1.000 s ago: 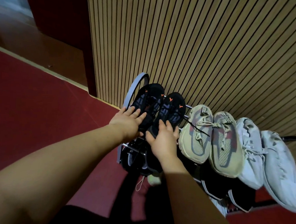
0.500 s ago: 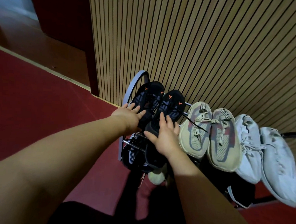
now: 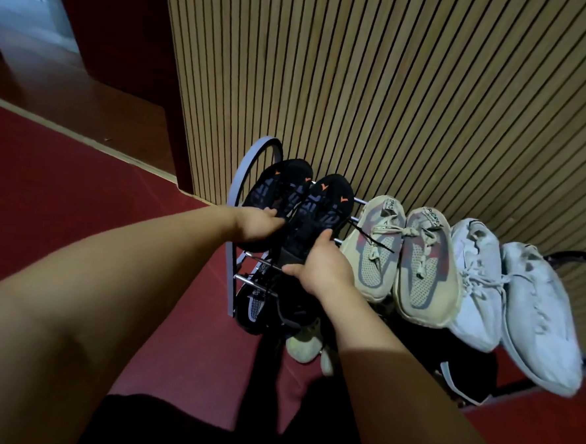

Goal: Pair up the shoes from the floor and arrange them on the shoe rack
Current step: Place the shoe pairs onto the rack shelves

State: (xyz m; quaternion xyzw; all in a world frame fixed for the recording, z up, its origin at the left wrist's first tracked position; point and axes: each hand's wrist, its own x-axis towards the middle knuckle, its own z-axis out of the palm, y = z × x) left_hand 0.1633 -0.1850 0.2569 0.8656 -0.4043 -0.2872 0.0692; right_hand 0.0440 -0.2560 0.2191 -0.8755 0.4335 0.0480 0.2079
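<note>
Squaring the shoe rack (image 3: 229, 279) top tier: white pair (image 3: 476, 284), beige pair (image 3: 375, 261) sit right | left black shoe (image 3: 280, 186) and right black shoe (image 3: 323, 210) side by side at left end | our left hand (image 3: 260, 225) and right hand (image 3: 319, 266), flat-fingered half a second ago, now curl round their near ends | we judge this pair nearly placed.

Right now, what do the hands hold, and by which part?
Left hand grips one black orange-marked mesh sneaker by its heel end; right hand grips its twin likewise.
</note>
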